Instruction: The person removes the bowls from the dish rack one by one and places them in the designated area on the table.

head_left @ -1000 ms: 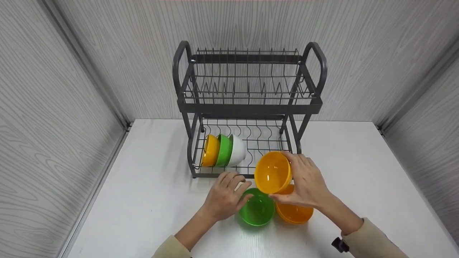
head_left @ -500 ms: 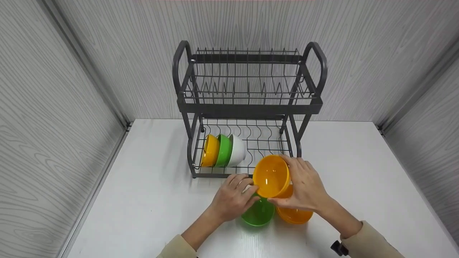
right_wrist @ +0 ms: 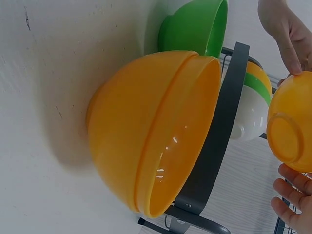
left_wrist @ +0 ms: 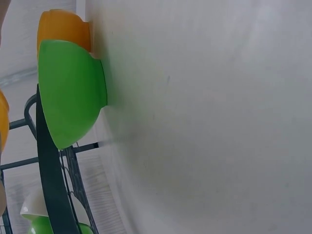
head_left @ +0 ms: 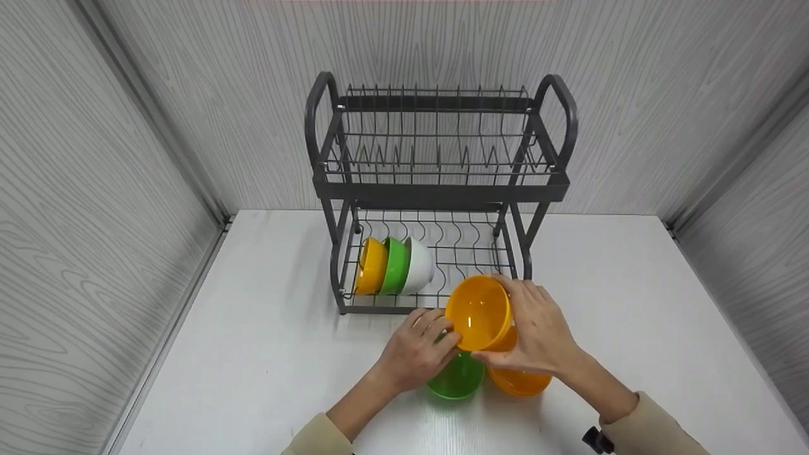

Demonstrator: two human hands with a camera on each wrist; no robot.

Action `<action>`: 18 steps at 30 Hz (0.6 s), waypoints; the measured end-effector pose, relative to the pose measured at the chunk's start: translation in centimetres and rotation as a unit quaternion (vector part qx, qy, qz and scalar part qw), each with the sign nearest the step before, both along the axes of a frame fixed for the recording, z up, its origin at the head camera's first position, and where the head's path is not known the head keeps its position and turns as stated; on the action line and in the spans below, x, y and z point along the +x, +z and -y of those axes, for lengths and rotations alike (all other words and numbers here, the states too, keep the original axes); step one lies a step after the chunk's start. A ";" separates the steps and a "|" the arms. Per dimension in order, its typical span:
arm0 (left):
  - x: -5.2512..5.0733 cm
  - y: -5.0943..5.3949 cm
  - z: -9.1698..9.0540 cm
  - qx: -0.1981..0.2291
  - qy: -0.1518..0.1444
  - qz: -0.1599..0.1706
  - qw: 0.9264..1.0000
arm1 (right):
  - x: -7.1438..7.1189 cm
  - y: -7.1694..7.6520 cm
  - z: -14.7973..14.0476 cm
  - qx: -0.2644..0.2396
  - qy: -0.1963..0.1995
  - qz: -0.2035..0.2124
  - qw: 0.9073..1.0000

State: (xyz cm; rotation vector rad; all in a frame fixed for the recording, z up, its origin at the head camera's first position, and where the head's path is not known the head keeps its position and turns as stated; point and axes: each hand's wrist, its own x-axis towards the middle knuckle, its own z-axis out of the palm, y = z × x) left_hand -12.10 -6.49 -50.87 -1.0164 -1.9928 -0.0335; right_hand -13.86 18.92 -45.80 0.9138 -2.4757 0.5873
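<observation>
Above the table, in front of the rack, an orange bowl (head_left: pixel 478 313) is held tilted with its inside toward the head camera. My right hand (head_left: pixel 536 328) grips it from the right, thumb below and fingers at the top. My left hand (head_left: pixel 417 351) pinches its lower left rim; the right wrist view also has this thumb on the rim. Below stands a green bowl (head_left: pixel 456 377), partly hidden by my left hand. Beside it are nested orange bowls (right_wrist: pixel 146 126), whose doubled rim shows in the right wrist view.
A black two-tier dish rack (head_left: pixel 442 191) stands at the back. On its lower tier an orange bowl (head_left: pixel 371 266), a green bowl (head_left: pixel 395 265) and a white bowl (head_left: pixel 419 266) lean on edge at the left. Grey wood-grain panels (head_left: pixel 126 189) enclose the white table (head_left: pixel 253 354).
My left hand has moved right and slightly down, from apart to touching the orange bowl's rim. The held bowl has come slightly lower in my right hand.
</observation>
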 end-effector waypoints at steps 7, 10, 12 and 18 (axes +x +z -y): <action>0.0 -0.1 0.0 -0.010 -0.020 -0.001 1.000 | 0.2 -0.2 -0.1 -0.006 -0.005 0.015 1.000; 0.0 0.0 -0.1 -0.008 -0.029 -0.001 1.000 | 0.3 -0.2 -0.2 -0.010 -0.006 0.022 1.000; 0.0 0.1 -0.2 -0.005 -0.033 -0.002 0.999 | 0.4 -0.2 -0.3 -0.012 -0.006 0.024 1.000; 0.0 0.2 -0.3 0.000 -0.040 -0.005 0.999 | 0.9 -0.2 -0.8 -0.013 -0.014 0.036 0.999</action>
